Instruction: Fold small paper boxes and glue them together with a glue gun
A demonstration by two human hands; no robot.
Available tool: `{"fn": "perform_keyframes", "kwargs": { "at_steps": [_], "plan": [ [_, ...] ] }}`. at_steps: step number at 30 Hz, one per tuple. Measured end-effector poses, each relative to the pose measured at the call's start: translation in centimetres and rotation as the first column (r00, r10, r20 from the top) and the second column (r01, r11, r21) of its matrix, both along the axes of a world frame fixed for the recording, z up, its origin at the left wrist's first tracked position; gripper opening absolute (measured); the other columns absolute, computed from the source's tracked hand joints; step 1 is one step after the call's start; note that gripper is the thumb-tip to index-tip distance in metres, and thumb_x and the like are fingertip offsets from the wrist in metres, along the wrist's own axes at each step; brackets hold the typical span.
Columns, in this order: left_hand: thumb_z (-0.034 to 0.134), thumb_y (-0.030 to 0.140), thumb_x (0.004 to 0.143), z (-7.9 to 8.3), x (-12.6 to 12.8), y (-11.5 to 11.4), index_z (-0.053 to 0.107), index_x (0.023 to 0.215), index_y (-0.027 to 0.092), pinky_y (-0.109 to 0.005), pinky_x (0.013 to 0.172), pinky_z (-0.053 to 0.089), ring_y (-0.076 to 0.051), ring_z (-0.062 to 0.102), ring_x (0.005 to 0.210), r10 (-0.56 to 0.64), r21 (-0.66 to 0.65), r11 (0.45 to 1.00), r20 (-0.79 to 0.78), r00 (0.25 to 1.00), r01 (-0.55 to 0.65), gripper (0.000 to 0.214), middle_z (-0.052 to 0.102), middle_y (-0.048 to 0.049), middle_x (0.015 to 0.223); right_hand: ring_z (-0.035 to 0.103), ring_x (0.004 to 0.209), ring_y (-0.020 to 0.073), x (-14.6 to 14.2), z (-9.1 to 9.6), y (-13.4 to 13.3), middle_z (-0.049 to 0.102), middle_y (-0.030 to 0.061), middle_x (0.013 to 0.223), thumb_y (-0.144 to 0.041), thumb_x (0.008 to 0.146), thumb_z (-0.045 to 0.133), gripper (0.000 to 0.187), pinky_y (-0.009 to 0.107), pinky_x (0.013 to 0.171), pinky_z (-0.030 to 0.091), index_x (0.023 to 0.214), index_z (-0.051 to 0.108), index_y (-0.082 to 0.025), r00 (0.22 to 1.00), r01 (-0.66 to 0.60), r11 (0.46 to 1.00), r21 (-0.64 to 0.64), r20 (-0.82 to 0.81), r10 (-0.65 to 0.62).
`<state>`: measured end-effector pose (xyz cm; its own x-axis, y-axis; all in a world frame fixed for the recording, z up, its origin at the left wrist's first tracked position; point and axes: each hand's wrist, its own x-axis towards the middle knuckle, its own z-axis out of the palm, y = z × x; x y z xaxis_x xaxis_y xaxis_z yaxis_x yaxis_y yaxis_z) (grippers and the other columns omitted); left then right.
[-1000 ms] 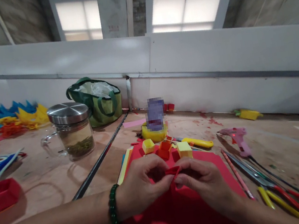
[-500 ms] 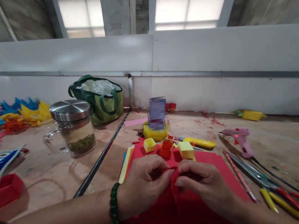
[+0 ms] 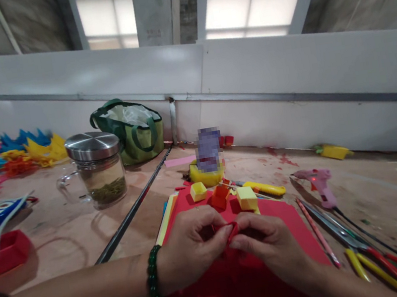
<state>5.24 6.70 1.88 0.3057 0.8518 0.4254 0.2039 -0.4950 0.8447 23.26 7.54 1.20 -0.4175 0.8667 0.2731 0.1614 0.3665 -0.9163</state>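
Observation:
Between my two hands is a small piece of red foam sheet or paper (image 3: 233,231), folded and mostly covered by fingers. My left hand (image 3: 194,244), with a green bead bracelet (image 3: 153,276) at the wrist, pinches it from the left. My right hand (image 3: 267,238) pinches it from the right, thumb and fingers closed. Both hands are above a stack of coloured sheets with a red sheet (image 3: 298,253) on top. Just beyond them sit a yellow open box (image 3: 198,192), an orange-red folded piece (image 3: 220,196) and a pale yellow cube (image 3: 246,198).
On the right lie a pink glue gun (image 3: 319,184), a pencil (image 3: 318,232), scissors (image 3: 342,231) and a yellow cutter (image 3: 269,188). A lidded glass mug (image 3: 101,176) and a green bag (image 3: 144,137) stand left. A red tray (image 3: 4,252) is at the left edge.
The red piece, which stood up as a flap between my fingers, is now folded down and pinched closer. Both hands have stayed nearly in place.

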Motion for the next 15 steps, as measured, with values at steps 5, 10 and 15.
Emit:
{"fn": "perform_keyframes", "kwargs": {
  "at_steps": [5,10,15],
  "plan": [
    [0.059,0.027,0.084,-0.1,0.11,0.05,0.061,0.065,0.014,-0.019,0.05,0.037,-0.01,0.05,0.054,-0.011,-0.036,0.999,0.046,0.999,0.012,0.023,0.058,-0.0019,0.061,0.056,0.049,0.0101,-0.1,-0.19,0.06,0.062,-0.0022,0.057,-0.037,0.077,0.071,0.02,0.02,0.049,0.045,0.069,0.066,-0.019,1.0,-0.001,1.0,-0.022,0.005,0.001],
    [0.068,0.036,0.078,0.23,-0.1,-0.27,0.065,0.075,0.013,-0.021,0.053,0.042,-0.011,0.054,0.059,-0.101,-0.136,0.984,0.124,0.987,0.118,0.023,0.061,-0.0034,0.071,0.056,0.05,0.0108,0.0,-0.19,0.15,0.061,-0.0023,0.056,-0.041,0.077,0.07,0.024,0.02,0.048,0.044,0.068,0.064,-0.02,1.0,0.022,0.999,-0.04,0.001,-0.022],
    [0.08,0.037,0.066,-0.06,0.32,-0.1,0.056,0.082,0.015,-0.02,0.051,0.044,-0.013,0.058,0.057,-0.043,-0.353,0.926,0.256,0.966,0.134,0.036,0.061,-0.001,0.066,0.055,0.047,0.0104,0.27,-0.17,0.23,0.061,-0.002,0.055,-0.043,0.077,0.07,0.027,0.02,0.046,0.044,0.068,0.062,-0.019,0.999,0.048,0.995,-0.093,-0.021,-0.05]
  ]
}}
